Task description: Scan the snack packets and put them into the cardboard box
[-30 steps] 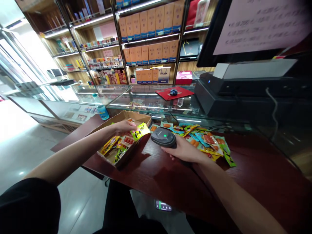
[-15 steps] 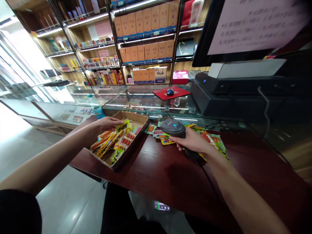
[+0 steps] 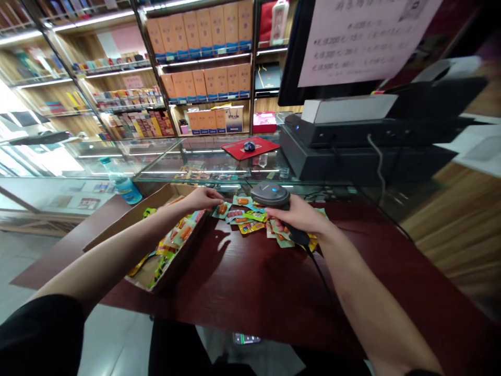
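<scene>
My right hand [image 3: 299, 215] is wrapped round the handle of a dark barcode scanner [image 3: 270, 193], held over small snack packets [image 3: 250, 227] on the dark red table [image 3: 242, 287]. My left hand [image 3: 205, 198] is over the right rim of a cardboard box [image 3: 117, 224], its fingers bent together beside a green packet with an orange piece [image 3: 222, 209]. Whether the fingertips grip that packet is too small to tell. More colourful packets [image 3: 182, 232] lie inside the box, partly hidden under my left forearm.
Behind the table runs a glass counter with a red mat [image 3: 237, 150] and a mouse [image 3: 249, 147]. A blue bottle [image 3: 127, 189] stands behind the box. At the right are a monitor [image 3: 291, 62] and a black cash drawer [image 3: 313, 162].
My left hand has moved right, from above the packets in the box to its right rim. My right hand still holds the scanner. The view has shifted to the right.
</scene>
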### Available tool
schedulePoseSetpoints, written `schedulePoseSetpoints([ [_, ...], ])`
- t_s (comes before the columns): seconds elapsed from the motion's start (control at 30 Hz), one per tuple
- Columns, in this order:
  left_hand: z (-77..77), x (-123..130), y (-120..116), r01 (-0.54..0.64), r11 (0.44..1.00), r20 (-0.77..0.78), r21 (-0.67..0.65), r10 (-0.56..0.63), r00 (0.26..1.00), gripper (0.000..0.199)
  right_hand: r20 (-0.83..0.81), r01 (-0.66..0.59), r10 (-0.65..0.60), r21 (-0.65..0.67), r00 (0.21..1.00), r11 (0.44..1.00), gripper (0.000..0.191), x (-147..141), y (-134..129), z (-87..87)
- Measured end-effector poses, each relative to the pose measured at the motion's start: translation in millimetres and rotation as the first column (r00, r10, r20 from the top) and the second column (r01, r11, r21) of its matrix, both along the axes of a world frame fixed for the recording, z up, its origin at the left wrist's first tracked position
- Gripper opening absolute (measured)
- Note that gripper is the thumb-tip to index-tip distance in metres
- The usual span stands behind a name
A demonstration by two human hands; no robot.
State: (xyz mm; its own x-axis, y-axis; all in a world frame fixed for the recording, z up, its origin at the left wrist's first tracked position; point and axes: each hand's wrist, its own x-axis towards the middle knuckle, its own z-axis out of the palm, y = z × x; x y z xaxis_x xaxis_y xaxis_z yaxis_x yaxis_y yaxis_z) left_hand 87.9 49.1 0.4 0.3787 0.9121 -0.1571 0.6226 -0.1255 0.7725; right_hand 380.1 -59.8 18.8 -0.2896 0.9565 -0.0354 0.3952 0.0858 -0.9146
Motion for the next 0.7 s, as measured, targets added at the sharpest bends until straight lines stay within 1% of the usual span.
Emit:
schedulePoseSetpoints([
  [0.07,-12.6,27,15,0.074,0.994,-0.113,0.08,-0.064,0.992,0.034,-0.001,0.014,-0.014,-0.001,1.0,1.0,0.026,3,1,0.5],
  [0.13,-26.7,50,29,0.157,0.97,-0.268,0.184,-0.104,0.958,0.03,0.0,0.015,-0.015,0.004,1.0,1.0,0.025,6,3,0.0],
  [0.17,-34.0,60,35,0.199,0.95,-0.336,0.242,-0.11,0.935,0.033,-0.003,0.016,-0.016,0.008,1.0,1.0,0.026,8,4,-0.5],
  [0.23,-48.2,76,46,0.273,0.906,-0.433,0.322,-0.116,0.894,0.044,-0.016,0.023,-0.023,0.013,1.0,1.0,0.026,11,6,-1.6],
  [0.3,-60.4,87,54,0.325,0.885,-0.499,0.333,-0.127,0.857,0.055,-0.025,0.033,-0.033,0.01,0.999,0.999,0.027,13,7,-2.3],
  [0.4,-72.3,97,59,0.365,0.889,-0.587,0.276,-0.144,0.796,0.056,-0.03,0.04,-0.04,0.008,0.999,0.999,0.026,16,8,-2.4],
  [0.47,-75.4,100,59,0.372,0.889,-0.626,0.267,-0.134,0.768,0.049,-0.04,0.052,-0.052,0.004,0.998,0.999,0.026,17,8,-2.5],
  [0.57,-73.0,100,59,0.341,0.9,-0.65,0.271,-0.09,0.755,0.039,-0.05,0.062,-0.062,0.0,0.997,0.998,0.026,17,8,-2.9],
  [0.63,-66.5,98,59,0.3,0.92,-0.632,0.251,-0.079,0.771,0.036,-0.043,0.055,-0.054,0.007,0.998,0.998,0.026,16,9,-3.6],
  [0.7,-56.2,92,60,0.255,0.941,-0.592,0.221,-0.078,0.802,0.027,-0.029,0.057,-0.057,0.011,0.998,0.998,0.026,15,9,-4.6],
])
